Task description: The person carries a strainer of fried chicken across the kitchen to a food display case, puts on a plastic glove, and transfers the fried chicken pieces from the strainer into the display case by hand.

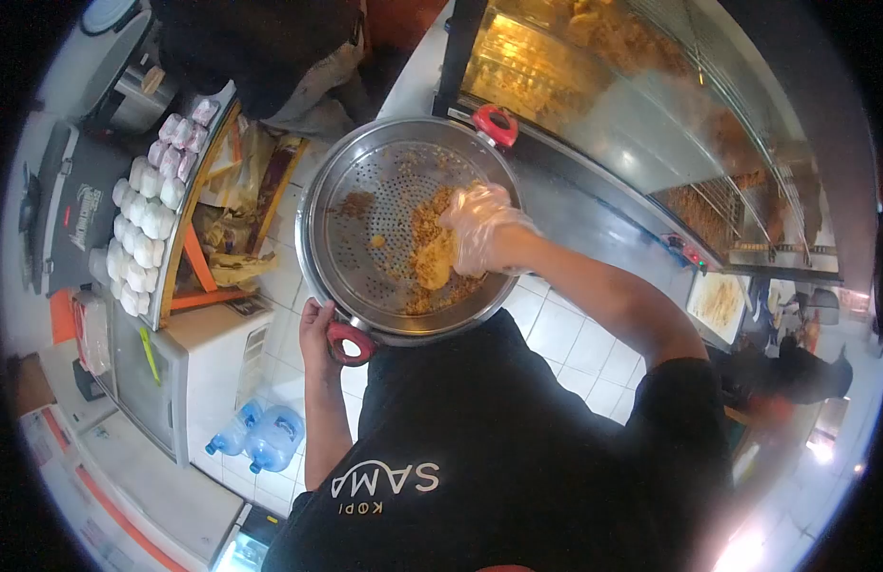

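- Two hands work at one perforated metal pan (384, 200), a wide round strainer with red handles, held in the air above a white tiled floor (565, 334) rather than resting on any surface.
- The left hand (317, 329) is bare; its grip is closed around the near red handle (351, 343), and the fingers wrapped under it are hidden.
- The right hand (484, 229) wears a clear plastic glove and presses down into the pan; its grip curls loosely over a piece of breaded food (434, 262), but how firmly it holds cannot be made out.
- Brown crumbs (427, 224) lie scattered over the pan's holes, thickest beside the gloved hand.
- The far red handle (496, 124) sits against a glass warming case (603, 105), whose contents blur in the orange glare.
- Left of the pan, rows of small white lidded cups (146, 219) fill a tray; two blue water bottles (260, 439) stand on the floor below.
- The black shirt hides everything beneath the pan's near rim.
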